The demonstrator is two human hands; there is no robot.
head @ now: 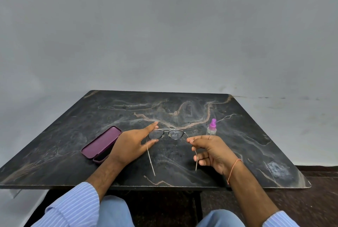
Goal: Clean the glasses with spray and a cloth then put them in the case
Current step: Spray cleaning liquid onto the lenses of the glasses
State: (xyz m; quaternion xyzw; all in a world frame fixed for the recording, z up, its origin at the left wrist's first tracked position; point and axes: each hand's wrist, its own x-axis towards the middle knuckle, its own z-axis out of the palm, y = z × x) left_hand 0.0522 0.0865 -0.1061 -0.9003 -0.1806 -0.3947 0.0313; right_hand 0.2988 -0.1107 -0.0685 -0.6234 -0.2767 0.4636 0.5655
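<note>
From the head camera, the glasses (pixel 166 134) hang above the middle of the dark marble table (pixel 247 135) with both temples unfolded toward the person. The left hand (pixel 131 144), at nine o'clock of the frame, holds the left lens rim between a straight forefinger on top and the thumb beneath. The right hand (pixel 210 150), at four o'clock of the lenses, pinches the right temple near its hinge, its other fingers curled. The open purple case (pixel 101 143) lies at nine o'clock of the left hand; the spray bottle (pixel 211 128) stands at two o'clock of the glasses.
</note>
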